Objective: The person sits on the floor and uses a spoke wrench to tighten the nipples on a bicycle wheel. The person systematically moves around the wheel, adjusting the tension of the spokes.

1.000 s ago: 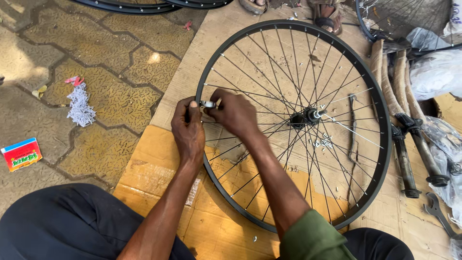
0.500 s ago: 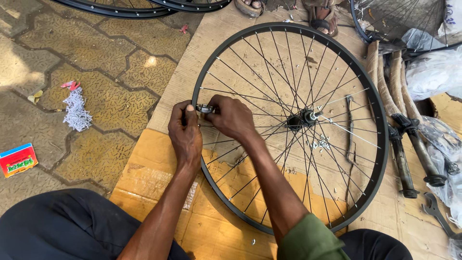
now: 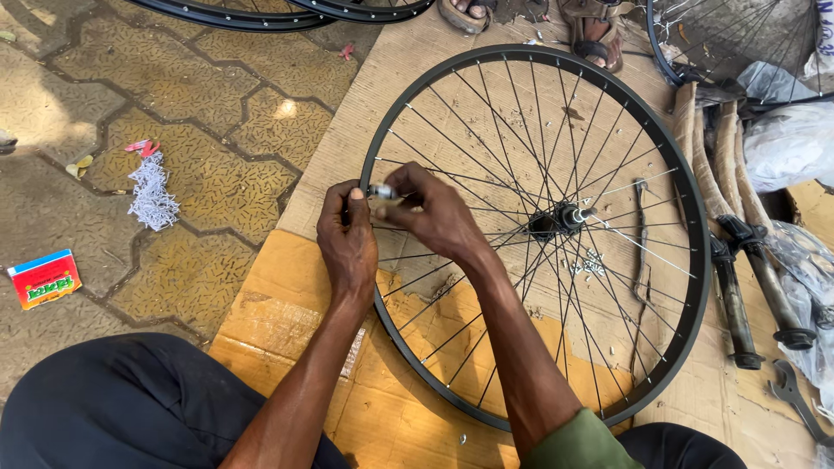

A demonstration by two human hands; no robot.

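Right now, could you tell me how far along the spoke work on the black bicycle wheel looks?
Most thin metal spokes already run from the hub to the black bicycle wheel rim. In hand: both the left hand and right hand work a small silvery fitting at the rim's left edge. One spoke right of the hub looks loose, so fitting seems unfinished.

Both hands together, fingers pinched

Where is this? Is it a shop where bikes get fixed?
Probably an open-air bicycle repair spot on a pavement. A spoked wheel lies flat on cardboard spread over paving stones, more wheel rims lie nearby, and a spanner rests at the side.
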